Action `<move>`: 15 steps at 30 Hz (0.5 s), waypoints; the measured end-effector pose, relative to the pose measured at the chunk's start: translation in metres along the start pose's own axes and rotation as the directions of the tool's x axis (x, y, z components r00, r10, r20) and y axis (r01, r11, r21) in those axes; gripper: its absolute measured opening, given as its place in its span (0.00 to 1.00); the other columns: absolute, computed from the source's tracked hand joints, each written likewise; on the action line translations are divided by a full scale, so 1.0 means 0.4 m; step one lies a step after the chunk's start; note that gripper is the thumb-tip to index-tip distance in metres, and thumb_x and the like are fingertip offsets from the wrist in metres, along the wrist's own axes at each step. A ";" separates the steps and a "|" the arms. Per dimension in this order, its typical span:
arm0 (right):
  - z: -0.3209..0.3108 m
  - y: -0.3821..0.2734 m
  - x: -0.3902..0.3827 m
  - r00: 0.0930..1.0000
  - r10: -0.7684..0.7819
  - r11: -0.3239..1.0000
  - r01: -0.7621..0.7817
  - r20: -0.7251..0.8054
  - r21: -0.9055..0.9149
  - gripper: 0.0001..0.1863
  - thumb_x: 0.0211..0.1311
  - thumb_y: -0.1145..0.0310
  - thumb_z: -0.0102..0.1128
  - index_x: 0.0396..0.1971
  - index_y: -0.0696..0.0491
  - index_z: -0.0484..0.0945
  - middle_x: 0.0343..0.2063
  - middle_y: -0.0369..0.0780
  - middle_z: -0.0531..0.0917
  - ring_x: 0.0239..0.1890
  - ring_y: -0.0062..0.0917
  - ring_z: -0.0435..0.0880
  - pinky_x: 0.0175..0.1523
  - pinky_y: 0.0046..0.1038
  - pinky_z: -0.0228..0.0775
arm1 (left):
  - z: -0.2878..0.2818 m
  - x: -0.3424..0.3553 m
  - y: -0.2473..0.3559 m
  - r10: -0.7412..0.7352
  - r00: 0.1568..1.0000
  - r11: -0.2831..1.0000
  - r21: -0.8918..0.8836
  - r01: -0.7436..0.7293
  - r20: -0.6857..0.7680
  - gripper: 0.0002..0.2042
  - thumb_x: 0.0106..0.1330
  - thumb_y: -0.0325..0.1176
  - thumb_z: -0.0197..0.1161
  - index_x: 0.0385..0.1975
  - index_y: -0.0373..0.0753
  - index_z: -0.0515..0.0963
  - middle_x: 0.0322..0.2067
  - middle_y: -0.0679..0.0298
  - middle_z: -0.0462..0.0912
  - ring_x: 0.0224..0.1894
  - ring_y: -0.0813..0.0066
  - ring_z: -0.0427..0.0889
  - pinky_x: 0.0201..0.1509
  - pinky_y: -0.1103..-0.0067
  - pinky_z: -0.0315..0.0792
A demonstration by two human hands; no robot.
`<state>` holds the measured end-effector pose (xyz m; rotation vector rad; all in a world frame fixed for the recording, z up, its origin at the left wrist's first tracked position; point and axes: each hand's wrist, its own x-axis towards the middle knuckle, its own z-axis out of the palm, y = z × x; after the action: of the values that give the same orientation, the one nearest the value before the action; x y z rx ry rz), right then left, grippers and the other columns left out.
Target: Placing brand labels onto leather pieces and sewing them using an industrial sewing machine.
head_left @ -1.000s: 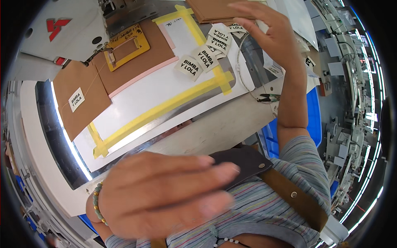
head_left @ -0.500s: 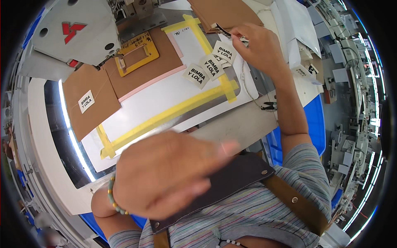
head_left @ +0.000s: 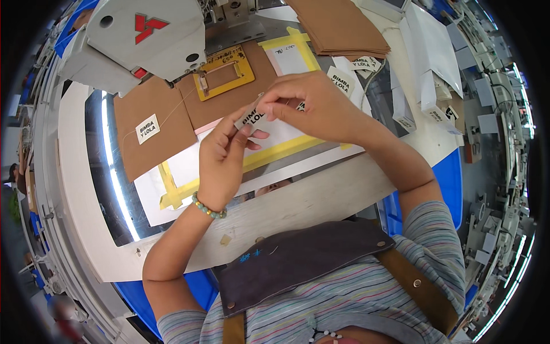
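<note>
A small white label (head_left: 250, 119) with dark print is held between my two hands, over the middle of the taped white sheet (head_left: 269, 163). My left hand (head_left: 222, 157) pinches its lower edge between thumb and fingers. At the upper right edge, the bent fingers of my right hand (head_left: 312, 109) grip the same label and cover part of it. More loose labels (head_left: 340, 82) lie beyond my right hand, partly hidden by it. To the left, a brown panel (head_left: 163, 109) carries one white label (head_left: 148, 129), with a thin thread running across the panel.
A grey sewing machine head (head_left: 143, 40) stands at the far left, beside a yellow frame-shaped template (head_left: 226, 77) on brown material. A stack of brown panels (head_left: 338, 28) lies at the back. White boxes (head_left: 438, 92) stand at right, above a blue bin (head_left: 448, 183).
My left hand has gone from near my chest forward to the label. My right hand has come left from beside the brown stack and also grips the label. The view has shifted slightly.
</note>
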<state>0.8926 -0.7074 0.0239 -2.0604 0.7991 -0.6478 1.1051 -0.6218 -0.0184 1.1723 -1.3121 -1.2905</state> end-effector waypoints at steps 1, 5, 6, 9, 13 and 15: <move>-0.009 0.003 0.006 0.999 0.006 1.000 -0.007 -0.035 -0.021 0.11 0.68 0.68 0.67 0.42 0.60 0.88 0.35 0.43 0.90 0.35 0.25 0.88 0.42 0.25 0.79 | -0.012 0.002 -0.002 -0.013 1.000 1.000 0.000 0.013 0.002 0.20 0.82 0.29 0.55 0.70 0.31 0.72 0.47 0.58 0.89 0.47 0.75 0.89 0.49 0.78 0.81; -0.023 0.021 0.038 0.993 0.008 1.000 -0.011 -0.116 -0.026 0.09 0.70 0.71 0.67 0.46 0.57 0.88 0.40 0.38 0.89 0.37 0.20 0.88 0.43 0.23 0.80 | -0.037 0.003 -0.007 -0.105 0.994 0.990 -0.091 0.105 -0.001 0.20 0.83 0.33 0.54 0.69 0.30 0.72 0.48 0.58 0.89 0.48 0.75 0.90 0.48 0.81 0.79; -0.022 0.025 0.043 0.996 0.030 0.999 -0.032 -0.088 -0.024 0.10 0.69 0.71 0.69 0.47 0.56 0.88 0.40 0.37 0.89 0.39 0.19 0.88 0.45 0.23 0.80 | -0.038 0.001 -0.008 -0.110 0.994 0.989 -0.103 0.109 -0.003 0.19 0.83 0.31 0.54 0.68 0.32 0.73 0.46 0.59 0.89 0.47 0.75 0.90 0.48 0.81 0.80; 0.003 0.034 0.046 0.999 0.032 0.999 -0.032 0.003 0.013 0.10 0.68 0.71 0.71 0.46 0.57 0.89 0.40 0.37 0.89 0.41 0.20 0.88 0.47 0.23 0.80 | -0.040 -0.001 -0.014 -0.120 0.993 0.987 -0.105 0.121 0.009 0.19 0.83 0.31 0.54 0.69 0.33 0.72 0.46 0.60 0.89 0.48 0.76 0.90 0.49 0.81 0.80; 0.016 0.056 0.063 0.999 0.026 0.999 -0.026 0.032 0.026 0.11 0.66 0.66 0.72 0.41 0.57 0.90 0.32 0.40 0.90 0.34 0.23 0.87 0.42 0.26 0.79 | -0.066 0.002 -0.027 -0.068 0.998 0.990 -0.124 0.068 0.009 0.18 0.82 0.29 0.54 0.67 0.32 0.73 0.49 0.58 0.89 0.48 0.76 0.88 0.50 0.80 0.81; 0.000 0.079 0.094 1.000 -0.006 1.000 0.006 0.027 0.001 0.09 0.67 0.69 0.72 0.41 0.58 0.90 0.39 0.37 0.89 0.39 0.18 0.86 0.45 0.23 0.79 | -0.092 0.012 -0.034 -0.052 0.997 0.998 -0.041 0.049 -0.052 0.18 0.81 0.28 0.55 0.67 0.32 0.73 0.51 0.58 0.88 0.48 0.76 0.88 0.50 0.79 0.81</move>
<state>0.9079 -0.7496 0.0037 -2.0670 0.7774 -0.6215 1.1411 -0.6310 -0.0310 1.2106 -1.2205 -1.3074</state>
